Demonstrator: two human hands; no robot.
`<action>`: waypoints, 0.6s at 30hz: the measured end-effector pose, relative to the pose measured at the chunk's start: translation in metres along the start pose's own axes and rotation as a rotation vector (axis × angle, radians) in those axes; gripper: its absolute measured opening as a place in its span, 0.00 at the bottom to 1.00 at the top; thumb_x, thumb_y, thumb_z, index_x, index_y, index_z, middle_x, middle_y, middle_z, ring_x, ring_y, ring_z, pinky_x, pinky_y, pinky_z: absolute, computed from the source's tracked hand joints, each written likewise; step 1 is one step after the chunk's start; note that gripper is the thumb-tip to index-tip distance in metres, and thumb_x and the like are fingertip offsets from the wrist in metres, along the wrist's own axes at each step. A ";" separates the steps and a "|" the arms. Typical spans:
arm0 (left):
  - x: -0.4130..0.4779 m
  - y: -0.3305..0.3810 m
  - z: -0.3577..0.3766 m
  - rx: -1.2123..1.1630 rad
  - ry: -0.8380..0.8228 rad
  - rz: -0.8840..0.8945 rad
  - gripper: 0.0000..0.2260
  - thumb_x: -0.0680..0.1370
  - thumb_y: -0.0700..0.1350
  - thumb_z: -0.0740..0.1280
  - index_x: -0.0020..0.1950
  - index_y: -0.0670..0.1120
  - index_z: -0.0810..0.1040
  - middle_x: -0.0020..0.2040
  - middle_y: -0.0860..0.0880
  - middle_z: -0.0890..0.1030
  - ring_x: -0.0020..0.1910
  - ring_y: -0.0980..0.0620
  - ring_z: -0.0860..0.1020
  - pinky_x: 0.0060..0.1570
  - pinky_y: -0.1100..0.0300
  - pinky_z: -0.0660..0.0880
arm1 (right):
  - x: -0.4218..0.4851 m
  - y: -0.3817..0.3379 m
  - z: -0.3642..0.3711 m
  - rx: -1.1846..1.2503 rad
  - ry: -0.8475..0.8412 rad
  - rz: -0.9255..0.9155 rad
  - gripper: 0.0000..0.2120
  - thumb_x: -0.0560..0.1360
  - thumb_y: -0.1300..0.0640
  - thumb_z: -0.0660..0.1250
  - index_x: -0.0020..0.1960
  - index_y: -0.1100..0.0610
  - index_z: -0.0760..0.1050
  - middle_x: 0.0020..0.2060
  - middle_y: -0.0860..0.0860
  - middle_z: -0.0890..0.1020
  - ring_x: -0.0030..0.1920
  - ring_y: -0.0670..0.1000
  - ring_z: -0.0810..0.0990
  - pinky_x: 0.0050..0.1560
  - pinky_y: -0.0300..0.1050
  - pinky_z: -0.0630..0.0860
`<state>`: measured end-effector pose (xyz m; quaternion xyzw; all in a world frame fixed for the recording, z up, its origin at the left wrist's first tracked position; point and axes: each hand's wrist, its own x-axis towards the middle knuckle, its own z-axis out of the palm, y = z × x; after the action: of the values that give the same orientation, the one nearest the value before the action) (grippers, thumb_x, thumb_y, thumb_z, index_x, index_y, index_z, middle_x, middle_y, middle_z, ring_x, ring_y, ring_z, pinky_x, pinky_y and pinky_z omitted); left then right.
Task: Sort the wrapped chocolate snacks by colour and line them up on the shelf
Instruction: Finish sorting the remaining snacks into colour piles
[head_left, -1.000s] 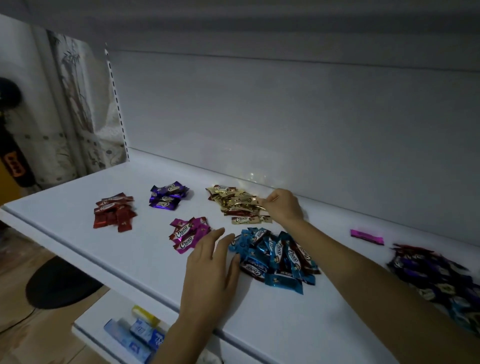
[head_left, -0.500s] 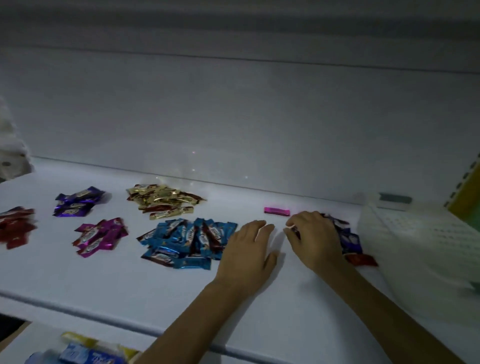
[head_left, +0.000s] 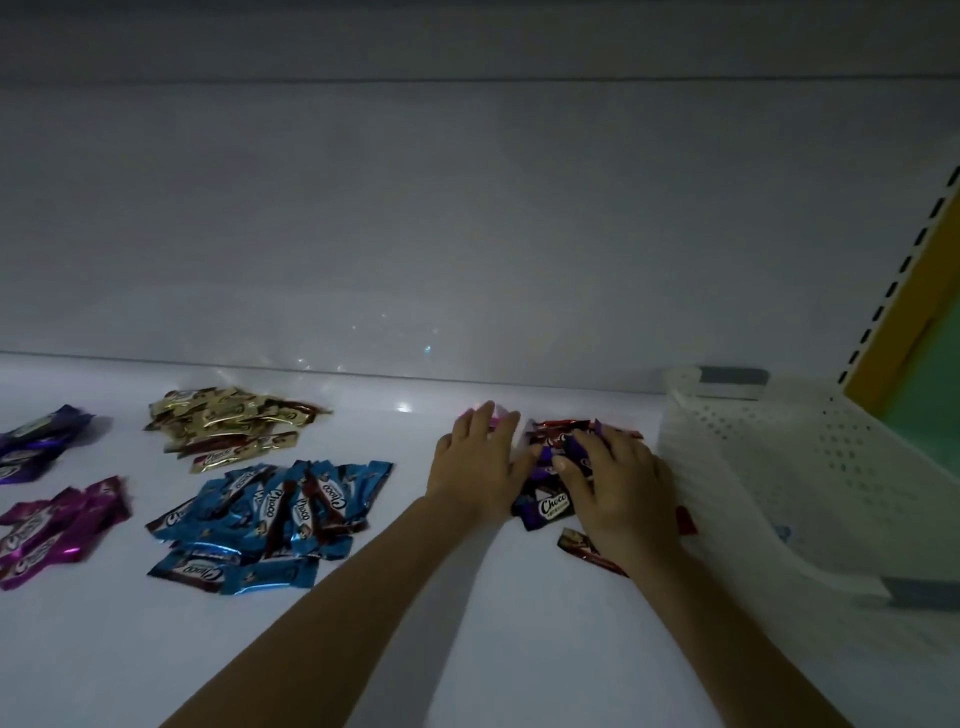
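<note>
Four sorted piles lie on the shelf (head_left: 415, 639) to my left. The gold pile (head_left: 234, 421) is at the back with the blue pile (head_left: 270, 514) in front of it. The magenta pile (head_left: 57, 525) and purple pile (head_left: 36, 441) sit at the frame edge, both partly cut off. All are loose heaps, not rows.

The unsorted heap (head_left: 550, 506) sits to the right, just beside the white basket (head_left: 779, 467). It mixes purple, red and dark wrappers, with a couple of strays at its near edge.

Left hand (head_left: 475, 462): palm down on the shelf just left of the heap. Its fingers (head_left: 485, 423) are straight and close together, tips over a lone pink wrapper (head_left: 500, 412) near the back wall. I see nothing gripped.

Right hand (head_left: 618, 493): lying on top of the heap, fingers (head_left: 589, 449) bent down into the wrappers, thumb against a purple one. I cannot tell whether one is pinched or the hand only rests there; the light is poor.

Step in hand, as I read it: picking through the leftover heap for the next piece. Sorting looks well along but unfinished, and lining up is not begun.

The next move calls for isolating one wrapper without dragging its neighbours — the foil looks slippery and the pieces overlap. It then has to be carried left to the matching pile. Purple has the longest trip, past blue and gold. By colour, the pink wrapper belongs with magenta. In this dimness purple and dark brown could be confused — worth checking before release.
</note>
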<state>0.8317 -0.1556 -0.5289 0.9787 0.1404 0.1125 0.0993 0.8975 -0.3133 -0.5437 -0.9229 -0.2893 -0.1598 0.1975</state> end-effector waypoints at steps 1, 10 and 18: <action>0.007 -0.001 0.003 0.030 -0.012 -0.007 0.26 0.81 0.60 0.49 0.77 0.50 0.56 0.77 0.45 0.56 0.76 0.44 0.54 0.73 0.46 0.57 | 0.001 0.000 0.002 -0.011 -0.023 0.015 0.25 0.79 0.39 0.51 0.71 0.49 0.66 0.72 0.51 0.65 0.71 0.53 0.61 0.70 0.51 0.59; 0.012 0.003 0.016 -0.317 0.106 0.116 0.23 0.79 0.59 0.53 0.66 0.48 0.73 0.59 0.47 0.73 0.60 0.48 0.70 0.61 0.52 0.69 | 0.001 -0.004 0.002 0.087 -0.033 0.058 0.24 0.79 0.42 0.51 0.70 0.52 0.67 0.71 0.53 0.66 0.70 0.54 0.63 0.69 0.55 0.60; 0.009 0.015 0.015 -0.373 -0.136 0.237 0.44 0.67 0.67 0.62 0.78 0.58 0.48 0.79 0.51 0.40 0.78 0.47 0.40 0.74 0.44 0.47 | 0.008 -0.004 -0.003 0.564 0.126 0.155 0.17 0.81 0.51 0.51 0.58 0.58 0.75 0.52 0.53 0.78 0.54 0.52 0.75 0.56 0.49 0.73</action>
<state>0.8481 -0.1698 -0.5379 0.9584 -0.0055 0.0811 0.2736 0.9008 -0.3077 -0.5363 -0.8392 -0.2383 -0.1145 0.4752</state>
